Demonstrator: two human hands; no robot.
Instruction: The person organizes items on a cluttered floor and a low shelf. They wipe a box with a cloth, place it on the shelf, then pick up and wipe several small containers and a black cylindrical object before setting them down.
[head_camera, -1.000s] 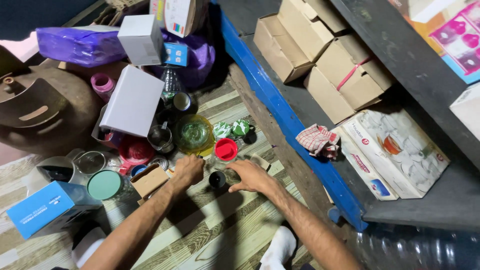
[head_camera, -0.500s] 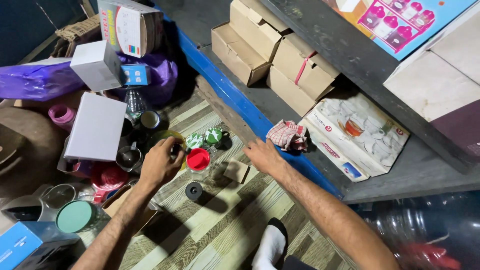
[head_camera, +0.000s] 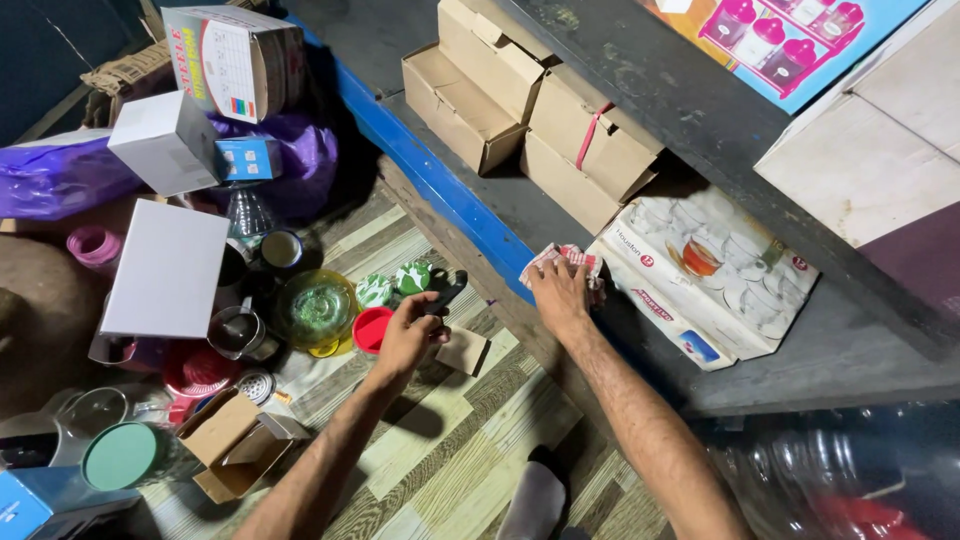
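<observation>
Floor: striped green and cream floor mat (head_camera: 470, 440) beneath you, crowded on its left with lids, jars and boxes; a blue-edged low shelf (head_camera: 440, 190) runs along its right.
Left hand: your left hand (head_camera: 405, 335) is closed around a small black object (head_camera: 445, 293), raised just above the mat; its dark end pokes out past your fingers toward the shelf.
Right hand: your right hand (head_camera: 560, 295) lies palm down on the shelf with its fingers curled onto a red-and-white patterned cloth (head_camera: 562, 260), right at the blue edge.
Gap: the two hands are near each other, the shelf edge between them.
Near the left hand: a red lid (head_camera: 372, 328) and two green caps (head_camera: 393, 283) just beside it, a green glass dish (head_camera: 316, 305) beyond, a small cardboard piece (head_camera: 463, 350) by the wrist.
Packages: plain brown cartons (head_camera: 530, 110) stacked at the shelf's back; a white printed pack with a tea-glass picture (head_camera: 700, 275) touching the cloth's right side.
Left clutter: white boxes (head_camera: 165, 265), purple bag (head_camera: 60, 175), teal lid (head_camera: 120, 455).
</observation>
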